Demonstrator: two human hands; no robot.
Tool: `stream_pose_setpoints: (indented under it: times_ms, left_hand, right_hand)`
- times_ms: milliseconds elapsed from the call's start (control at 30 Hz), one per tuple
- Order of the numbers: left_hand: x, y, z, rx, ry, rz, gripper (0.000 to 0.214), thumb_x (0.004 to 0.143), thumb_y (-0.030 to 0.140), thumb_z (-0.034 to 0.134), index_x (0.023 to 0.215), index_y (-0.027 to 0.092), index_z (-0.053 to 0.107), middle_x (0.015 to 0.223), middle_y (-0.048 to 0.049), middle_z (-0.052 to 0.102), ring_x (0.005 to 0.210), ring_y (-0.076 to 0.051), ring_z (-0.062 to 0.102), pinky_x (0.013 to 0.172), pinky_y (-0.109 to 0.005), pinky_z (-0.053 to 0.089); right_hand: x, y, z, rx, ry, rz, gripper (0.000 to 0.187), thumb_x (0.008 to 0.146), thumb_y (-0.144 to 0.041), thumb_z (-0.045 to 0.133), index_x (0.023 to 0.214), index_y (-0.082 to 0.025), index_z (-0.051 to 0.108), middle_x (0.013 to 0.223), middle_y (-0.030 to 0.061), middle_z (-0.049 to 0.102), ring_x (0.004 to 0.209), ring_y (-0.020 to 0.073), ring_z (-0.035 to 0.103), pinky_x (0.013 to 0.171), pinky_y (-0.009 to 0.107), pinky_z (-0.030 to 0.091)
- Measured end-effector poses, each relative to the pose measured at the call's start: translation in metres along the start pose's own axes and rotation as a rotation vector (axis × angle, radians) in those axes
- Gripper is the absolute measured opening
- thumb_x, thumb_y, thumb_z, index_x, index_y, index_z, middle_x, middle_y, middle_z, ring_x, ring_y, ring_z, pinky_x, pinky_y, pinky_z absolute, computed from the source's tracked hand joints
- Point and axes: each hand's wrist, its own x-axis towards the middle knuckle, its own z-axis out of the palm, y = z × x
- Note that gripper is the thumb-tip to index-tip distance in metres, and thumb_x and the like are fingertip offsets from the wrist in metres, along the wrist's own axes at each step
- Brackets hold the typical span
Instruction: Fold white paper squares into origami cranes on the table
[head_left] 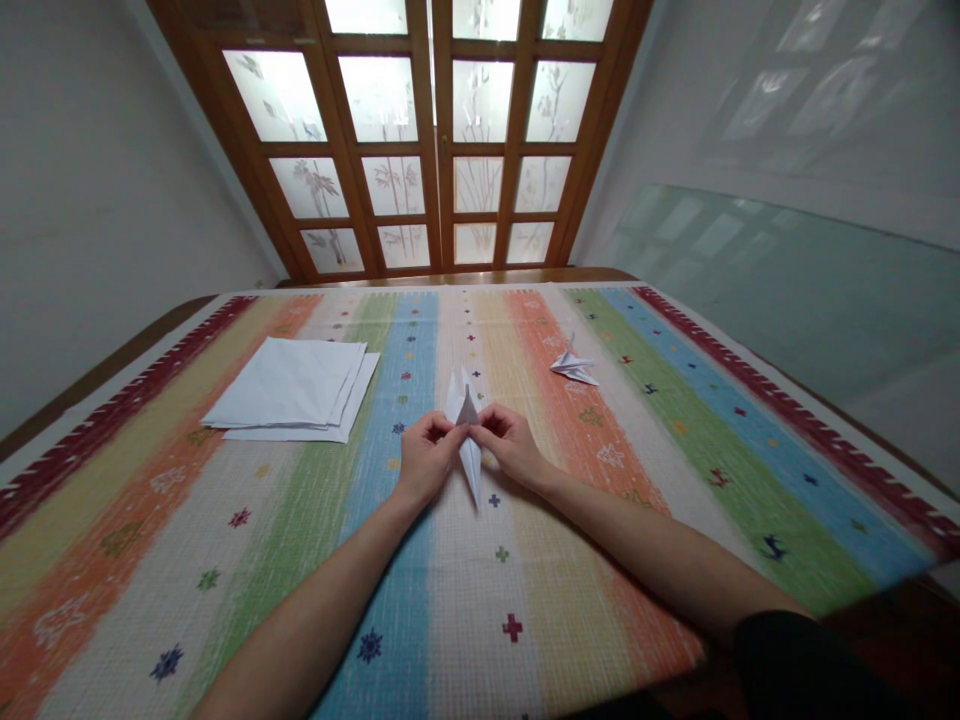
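Note:
A folded white paper piece [469, 458] with long pointed ends is held over the middle of the table. My left hand [430, 452] pinches it from the left, thumb and fingers pressed on the fold. From the right, my right hand [511, 443] grips it the same way, the two thumbs close together. One narrow point aims toward me, and other points rise beyond my fingers. My fingers hide part of the folds. Farther off to the right, a folded white paper crane [574, 362] sits on the cloth, touched by neither hand.
To the left lies a stack of white paper sheets [289, 385], slightly fanned. A striped tablecloth [247, 570] with small printed figures covers the table. Beyond the far edge stand wooden doors [439, 190] with glass panes. A glass panel [795, 310] leans along the right wall.

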Motion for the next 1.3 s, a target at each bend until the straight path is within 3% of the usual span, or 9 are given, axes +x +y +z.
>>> stream_pose_setpoints:
  times_ms: [200, 333, 400, 533, 700, 900, 967, 1133, 1300]
  left_hand:
    - [-0.001, 0.003, 0.002, -0.003, 0.007, -0.050, 0.029, 0.066, 0.034, 0.075, 0.055, 0.018, 0.054, 0.052, 0.0049, 0.051, 0.050, -0.009, 0.043, 0.050, -0.022, 0.037]
    - [-0.001, 0.003, 0.003, -0.051, 0.026, -0.050, 0.031, 0.065, 0.034, 0.076, 0.059, 0.018, 0.050, 0.052, 0.0063, 0.049, 0.049, -0.008, 0.043, 0.050, -0.021, 0.037]
    - [-0.001, 0.003, 0.004, -0.085, 0.030, -0.057, 0.031, 0.064, 0.034, 0.076, 0.062, 0.018, 0.049, 0.054, 0.0066, 0.049, 0.049, -0.007, 0.044, 0.051, -0.021, 0.038]
    - [0.000, 0.001, 0.004, -0.166, 0.005, -0.103, 0.034, 0.064, 0.036, 0.075, 0.070, 0.020, 0.046, 0.056, 0.0061, 0.054, 0.051, -0.008, 0.050, 0.051, -0.020, 0.038]
    - [-0.004, -0.003, 0.003, -0.127, -0.021, -0.096, 0.031, 0.073, 0.038, 0.068, 0.079, 0.022, 0.043, 0.055, 0.0080, 0.049, 0.048, -0.009, 0.046, 0.049, -0.020, 0.036]
    - [-0.013, -0.002, 0.001, 0.321, 0.197, 0.284, 0.012, 0.079, 0.027, 0.065, 0.079, 0.021, 0.055, 0.088, -0.0041, 0.057, 0.087, -0.019, 0.055, 0.074, -0.030, 0.045]
    - [-0.014, -0.001, -0.001, 0.375, 0.190, 0.356, 0.010, 0.080, 0.027, 0.065, 0.081, 0.021, 0.057, 0.090, -0.0051, 0.058, 0.091, -0.021, 0.055, 0.080, -0.034, 0.045]
    - [-0.017, 0.000, 0.001, 0.298, -0.074, 0.265, 0.023, 0.085, 0.031, 0.062, 0.104, 0.019, 0.061, 0.097, -0.0073, 0.067, 0.086, -0.020, 0.062, 0.079, -0.033, 0.048]
    - [-0.017, 0.000, 0.005, 0.107, -0.086, 0.164, 0.030, 0.080, 0.032, 0.069, 0.106, 0.019, 0.062, 0.097, -0.0065, 0.071, 0.088, -0.019, 0.067, 0.084, -0.033, 0.051]
  right_hand:
    - [-0.004, -0.002, 0.007, 0.075, 0.060, 0.005, 0.029, 0.072, -0.039, 0.071, 0.084, -0.023, 0.051, 0.059, -0.0082, 0.048, 0.052, 0.0094, 0.043, 0.051, 0.023, 0.034]
    - [-0.004, -0.001, 0.008, 0.138, 0.079, 0.047, 0.055, 0.070, -0.034, 0.072, 0.117, -0.024, 0.046, 0.056, -0.0126, 0.045, 0.049, 0.0088, 0.041, 0.050, 0.022, 0.033]
    - [-0.002, 0.001, 0.007, 0.164, 0.085, 0.077, 0.062, 0.067, -0.034, 0.074, 0.121, -0.022, 0.047, 0.057, -0.0120, 0.047, 0.049, 0.0089, 0.043, 0.051, 0.022, 0.035]
    - [0.002, 0.004, 0.005, 0.181, 0.098, 0.119, 0.037, 0.062, -0.040, 0.077, 0.088, -0.020, 0.060, 0.062, -0.0054, 0.055, 0.055, 0.0110, 0.049, 0.055, 0.026, 0.041]
    - [0.000, 0.001, 0.004, 0.079, 0.084, 0.091, 0.030, 0.065, -0.041, 0.073, 0.061, -0.021, 0.051, 0.054, -0.0053, 0.049, 0.051, 0.0102, 0.043, 0.050, 0.024, 0.036]
    - [-0.001, 0.000, 0.005, -0.019, 0.172, 0.055, 0.028, 0.068, -0.038, 0.069, 0.060, -0.021, 0.048, 0.051, -0.0063, 0.045, 0.048, 0.0098, 0.041, 0.047, 0.023, 0.034]
    - [-0.002, 0.001, 0.005, -0.037, 0.231, 0.050, 0.027, 0.068, -0.037, 0.069, 0.061, -0.021, 0.049, 0.053, -0.0054, 0.048, 0.049, 0.0102, 0.042, 0.048, 0.024, 0.035]
    - [-0.008, 0.001, 0.007, -0.161, 0.235, -0.026, 0.021, 0.073, -0.035, 0.068, 0.067, -0.021, 0.054, 0.059, -0.0032, 0.053, 0.054, 0.0123, 0.047, 0.053, 0.026, 0.038]
    - [-0.012, -0.002, 0.005, -0.411, 0.134, -0.243, 0.009, 0.075, -0.026, 0.067, 0.076, -0.021, 0.059, 0.077, 0.0013, 0.059, 0.075, 0.0179, 0.054, 0.069, 0.031, 0.043]
